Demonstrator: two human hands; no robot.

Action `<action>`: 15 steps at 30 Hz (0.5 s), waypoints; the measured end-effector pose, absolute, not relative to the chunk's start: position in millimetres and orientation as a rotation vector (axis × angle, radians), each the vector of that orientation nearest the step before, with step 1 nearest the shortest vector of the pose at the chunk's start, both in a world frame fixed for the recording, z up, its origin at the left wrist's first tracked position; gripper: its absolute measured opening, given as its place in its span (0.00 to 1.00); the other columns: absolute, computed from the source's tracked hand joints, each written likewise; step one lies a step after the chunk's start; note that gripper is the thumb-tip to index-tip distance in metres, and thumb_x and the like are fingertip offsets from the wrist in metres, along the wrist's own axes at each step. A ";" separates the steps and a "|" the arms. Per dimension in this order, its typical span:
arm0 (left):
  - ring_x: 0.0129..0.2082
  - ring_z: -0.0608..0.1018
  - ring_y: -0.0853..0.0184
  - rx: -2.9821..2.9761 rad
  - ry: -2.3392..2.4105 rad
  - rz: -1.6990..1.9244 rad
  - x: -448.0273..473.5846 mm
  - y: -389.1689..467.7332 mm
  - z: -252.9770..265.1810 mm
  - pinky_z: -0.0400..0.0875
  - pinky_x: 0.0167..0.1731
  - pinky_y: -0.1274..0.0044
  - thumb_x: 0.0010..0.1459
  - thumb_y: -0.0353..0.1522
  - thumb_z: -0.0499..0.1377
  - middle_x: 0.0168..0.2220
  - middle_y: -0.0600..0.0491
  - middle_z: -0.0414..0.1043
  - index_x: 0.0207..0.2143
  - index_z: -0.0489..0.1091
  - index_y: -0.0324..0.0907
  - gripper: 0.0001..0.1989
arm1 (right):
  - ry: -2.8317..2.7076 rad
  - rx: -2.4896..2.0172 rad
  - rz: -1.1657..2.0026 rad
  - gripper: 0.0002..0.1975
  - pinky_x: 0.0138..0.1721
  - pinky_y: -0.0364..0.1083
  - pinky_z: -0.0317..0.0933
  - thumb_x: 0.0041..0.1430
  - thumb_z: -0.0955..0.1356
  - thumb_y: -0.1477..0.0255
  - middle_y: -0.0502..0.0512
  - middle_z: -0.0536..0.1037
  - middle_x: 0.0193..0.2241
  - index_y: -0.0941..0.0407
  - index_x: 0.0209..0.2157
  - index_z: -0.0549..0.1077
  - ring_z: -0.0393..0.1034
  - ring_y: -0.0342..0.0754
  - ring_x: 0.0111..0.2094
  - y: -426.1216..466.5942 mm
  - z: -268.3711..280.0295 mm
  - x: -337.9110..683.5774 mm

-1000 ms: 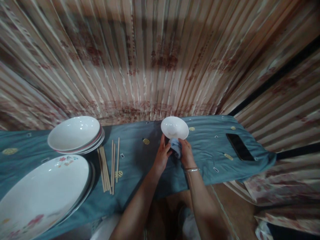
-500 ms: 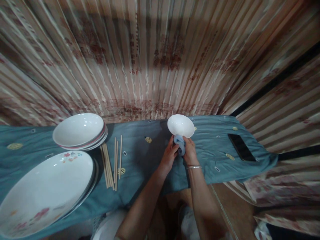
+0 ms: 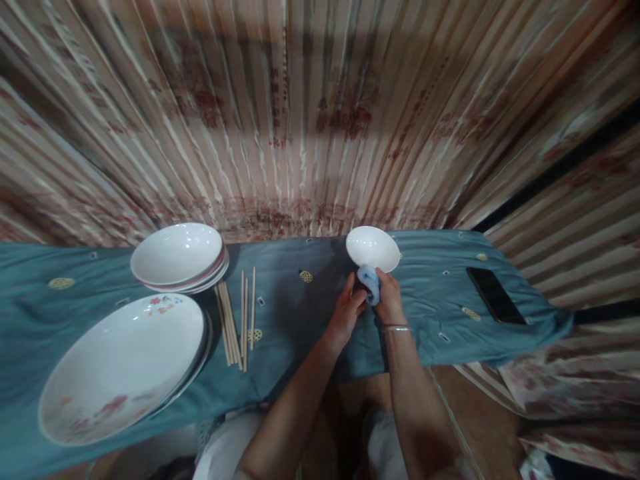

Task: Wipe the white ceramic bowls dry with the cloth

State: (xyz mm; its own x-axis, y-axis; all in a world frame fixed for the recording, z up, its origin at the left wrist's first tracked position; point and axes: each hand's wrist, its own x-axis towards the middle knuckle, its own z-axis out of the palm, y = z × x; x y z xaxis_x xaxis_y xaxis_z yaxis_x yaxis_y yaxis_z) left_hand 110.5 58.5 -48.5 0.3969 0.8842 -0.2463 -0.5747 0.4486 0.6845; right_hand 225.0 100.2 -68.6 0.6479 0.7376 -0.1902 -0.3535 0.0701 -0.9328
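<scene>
A bunched light-blue cloth [image 3: 369, 283] is between my two hands, just in front of a small white bowl [image 3: 373, 248]. My left hand [image 3: 347, 307] has its fingers closed at the cloth's left side. From the right, my right hand [image 3: 390, 297], with a bracelet at the wrist, grips the cloth. Whether anything is wrapped inside the cloth is hidden. The bowl stands upright behind the cloth, its near rim close to my fingertips; I cannot tell whether they touch it.
Several wooden chopsticks [image 3: 235, 323] lie left of my hands. Beyond them are stacked white bowls [image 3: 175, 257] and large flower-patterned plates [image 3: 130, 367]. A black phone [image 3: 495, 295] lies at the right on the teal tablecloth [image 3: 425, 307]. A patterned curtain [image 3: 310, 133] hangs behind the table.
The view has shifted slightly, so everything on the table appears farther right. Both hands stay at the cloth, with my left fingers set a little differently and the cloth slightly turned.
</scene>
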 end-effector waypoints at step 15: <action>0.61 0.67 0.50 0.644 0.846 1.058 35.9 20.5 -35.6 0.63 0.58 0.60 0.48 0.37 0.68 0.64 0.41 0.60 0.57 0.67 0.43 0.32 | -0.582 -1.282 1.068 0.20 0.34 0.44 0.67 0.42 0.73 0.58 0.51 0.80 0.31 0.56 0.35 0.78 0.74 0.47 0.33 68.6 -69.6 172.6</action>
